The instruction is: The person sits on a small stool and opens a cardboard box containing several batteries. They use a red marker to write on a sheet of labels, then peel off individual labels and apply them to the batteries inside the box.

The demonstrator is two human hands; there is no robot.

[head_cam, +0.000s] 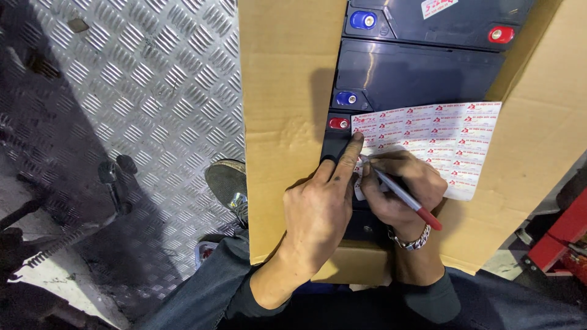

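Sticker sheet (446, 137) on dark batteries (416, 73), left hand (318, 211) forefinger pinning it, right hand (400, 192) fingers clamped on pen (406, 198)

Two dark batteries (422, 73) can be counted in the open cardboard box (287, 122), so one box. Two blue terminal caps (363, 20) and two red ones (501, 34) are seen. One sticker sheet (446, 137), one red-capped pen (406, 198), two hands, one shoe (226, 180).
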